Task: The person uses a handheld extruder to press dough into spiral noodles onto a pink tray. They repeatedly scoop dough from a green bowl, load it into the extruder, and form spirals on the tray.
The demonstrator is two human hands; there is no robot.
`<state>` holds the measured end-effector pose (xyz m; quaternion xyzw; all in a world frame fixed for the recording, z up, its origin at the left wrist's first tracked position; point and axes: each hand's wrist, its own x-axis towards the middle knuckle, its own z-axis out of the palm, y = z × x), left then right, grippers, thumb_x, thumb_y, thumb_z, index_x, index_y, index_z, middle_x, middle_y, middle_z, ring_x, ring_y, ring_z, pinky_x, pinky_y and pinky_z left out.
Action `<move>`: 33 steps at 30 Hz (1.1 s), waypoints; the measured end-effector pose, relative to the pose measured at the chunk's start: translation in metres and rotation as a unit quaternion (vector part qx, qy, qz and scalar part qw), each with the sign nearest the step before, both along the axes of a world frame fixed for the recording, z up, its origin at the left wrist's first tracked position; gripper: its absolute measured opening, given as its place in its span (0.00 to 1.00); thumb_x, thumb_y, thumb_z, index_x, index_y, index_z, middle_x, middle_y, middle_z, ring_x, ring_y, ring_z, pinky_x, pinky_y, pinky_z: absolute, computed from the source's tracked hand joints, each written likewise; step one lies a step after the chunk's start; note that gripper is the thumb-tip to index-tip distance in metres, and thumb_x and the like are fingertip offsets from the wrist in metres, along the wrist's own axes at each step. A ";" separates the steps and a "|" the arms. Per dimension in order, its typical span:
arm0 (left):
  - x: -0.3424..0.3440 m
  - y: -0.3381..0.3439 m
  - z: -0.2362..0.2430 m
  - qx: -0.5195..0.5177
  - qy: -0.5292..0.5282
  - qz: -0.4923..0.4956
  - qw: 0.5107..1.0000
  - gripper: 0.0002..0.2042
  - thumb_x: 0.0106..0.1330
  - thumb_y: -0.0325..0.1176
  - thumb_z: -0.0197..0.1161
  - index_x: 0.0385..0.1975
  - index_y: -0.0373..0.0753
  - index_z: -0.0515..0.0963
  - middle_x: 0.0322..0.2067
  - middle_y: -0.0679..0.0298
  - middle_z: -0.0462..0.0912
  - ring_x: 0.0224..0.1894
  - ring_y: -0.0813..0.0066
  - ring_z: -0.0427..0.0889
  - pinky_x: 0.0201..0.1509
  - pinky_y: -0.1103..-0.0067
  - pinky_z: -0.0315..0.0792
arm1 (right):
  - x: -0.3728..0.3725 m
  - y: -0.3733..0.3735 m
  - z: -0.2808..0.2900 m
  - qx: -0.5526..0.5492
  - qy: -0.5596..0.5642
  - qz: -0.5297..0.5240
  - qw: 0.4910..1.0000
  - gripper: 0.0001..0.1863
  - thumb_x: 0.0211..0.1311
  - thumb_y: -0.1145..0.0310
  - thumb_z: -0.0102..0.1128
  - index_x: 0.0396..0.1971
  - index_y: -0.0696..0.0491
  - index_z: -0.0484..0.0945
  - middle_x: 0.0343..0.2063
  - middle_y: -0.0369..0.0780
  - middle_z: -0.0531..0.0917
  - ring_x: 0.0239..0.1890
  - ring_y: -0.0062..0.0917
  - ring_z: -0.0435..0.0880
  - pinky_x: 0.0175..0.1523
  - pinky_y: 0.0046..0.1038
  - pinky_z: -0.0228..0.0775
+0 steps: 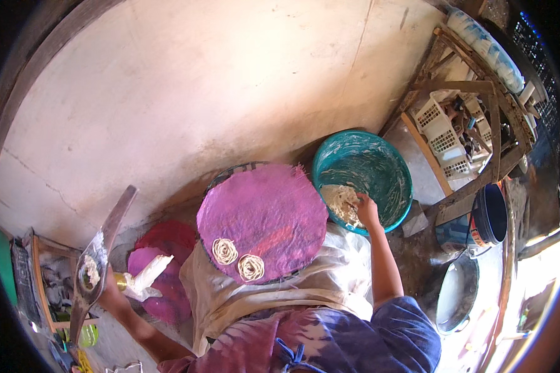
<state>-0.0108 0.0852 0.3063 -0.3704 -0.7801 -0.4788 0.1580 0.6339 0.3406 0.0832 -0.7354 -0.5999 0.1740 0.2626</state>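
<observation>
**Dough coils on a pink mat, hands at press and basin**

Nearest the camera, the person's lap is covered by a pale cloth (274, 292), and on it rests a round pink mat (264, 217) lying over a dark-rimmed tray. 2 coiled spirals of pale dough (238, 259) sit side by side near the mat's near-left edge, just touching or nearly so.

To the left, the left hand (110, 292) is closed around the base of a metal press (96, 267), a long dark tool tilted upward, with pale dough smeared on its round head. A white cloth-wrapped piece (146, 273) juts out just beside that hand. Behind it, other pink and red mats (165, 267) lie stacked on the floor.

To the right, the right hand (367, 210) reaches into a teal basin (379, 168), fingers curled onto a lump of pale dough (341, 204) at the basin's near-left side; whether that grip is fully closed cannot be told.

Further right stand a dark blue bucket (491, 214) and a metal pan (457, 292). Beyond, a wooden rack (473, 87) holds white baskets against the plastered wall (199, 81).
</observation>
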 end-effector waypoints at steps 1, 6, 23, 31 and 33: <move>-0.001 0.004 0.001 0.017 0.013 -0.011 1.000 0.17 0.62 0.30 0.64 0.48 0.29 0.77 0.47 0.55 0.81 0.47 0.63 0.78 0.55 0.70 0.69 | 0.009 -0.006 0.000 -0.016 0.009 -0.001 1.000 0.15 0.57 0.69 0.62 0.45 0.55 0.80 0.35 0.49 0.85 0.40 0.41 0.85 0.45 0.34 0.75; -0.001 0.031 0.009 -0.064 0.200 0.017 0.977 0.17 0.62 0.29 0.65 0.50 0.31 0.76 0.51 0.52 0.79 0.53 0.60 0.77 0.60 0.69 0.67 | 0.036 -0.031 0.020 -0.065 -0.028 -0.019 0.997 0.14 0.53 0.65 0.66 0.39 0.53 0.81 0.32 0.45 0.86 0.37 0.38 0.86 0.43 0.36 0.76; 0.000 0.093 0.001 -0.105 0.289 -0.027 0.951 0.23 0.57 0.28 0.70 0.52 0.30 0.74 0.51 0.50 0.78 0.53 0.55 0.75 0.61 0.67 0.65 | 0.086 0.047 0.042 -0.178 -0.374 0.070 0.907 0.08 0.55 0.68 0.55 0.31 0.48 0.84 0.29 0.42 0.86 0.34 0.38 0.87 0.36 0.40 0.78; 0.003 0.095 -0.003 -0.097 0.292 -0.050 0.950 0.25 0.56 0.30 0.71 0.53 0.32 0.73 0.52 0.50 0.77 0.55 0.54 0.74 0.62 0.67 0.65 | 0.074 0.102 -0.009 -0.209 -0.354 0.180 0.894 0.08 0.50 0.67 0.57 0.27 0.49 0.85 0.30 0.43 0.86 0.34 0.39 0.86 0.38 0.41 0.78; 0.004 0.095 -0.001 -0.095 0.279 -0.063 0.953 0.25 0.56 0.31 0.72 0.53 0.32 0.73 0.52 0.51 0.77 0.55 0.54 0.74 0.62 0.67 0.65 | 0.057 0.107 -0.002 -0.220 -0.359 0.212 0.882 0.08 0.50 0.67 0.57 0.26 0.49 0.85 0.29 0.43 0.86 0.34 0.38 0.86 0.38 0.40 0.78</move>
